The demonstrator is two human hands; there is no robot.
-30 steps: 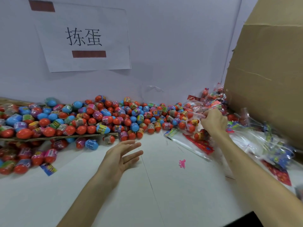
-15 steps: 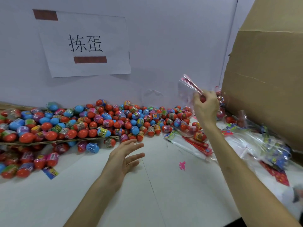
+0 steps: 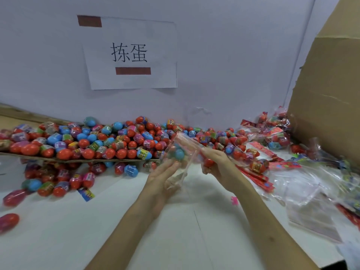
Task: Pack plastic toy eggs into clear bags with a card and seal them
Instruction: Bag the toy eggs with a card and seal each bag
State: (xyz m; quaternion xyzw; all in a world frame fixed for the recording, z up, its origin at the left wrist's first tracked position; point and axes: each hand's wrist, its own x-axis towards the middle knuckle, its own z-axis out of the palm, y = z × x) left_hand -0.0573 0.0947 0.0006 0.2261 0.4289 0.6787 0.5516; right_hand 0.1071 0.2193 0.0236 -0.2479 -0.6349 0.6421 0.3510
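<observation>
A clear plastic bag [image 3: 180, 152] hangs between my two hands above the white table [image 3: 120, 227]. My right hand [image 3: 216, 164] grips its red-edged top together with a red egg [image 3: 208, 162]. My left hand [image 3: 163, 176] lies under the bag with straight fingers touching its lower part. A big heap of red, blue and pink toy eggs [image 3: 109, 141] stretches along the wall behind the hands.
Clear bags and red printed cards [image 3: 261, 176] lie scattered at the right, with filled bags [image 3: 272, 133] behind them. A large cardboard box [image 3: 331, 94] stands at the far right. A cardboard sheet [image 3: 78, 159] carries part of the heap. Loose eggs [image 3: 9, 221] lie at the left edge.
My right hand carried the clear bag from the pile at the right, up and then down to the middle. My left hand rose from the table to meet the bag.
</observation>
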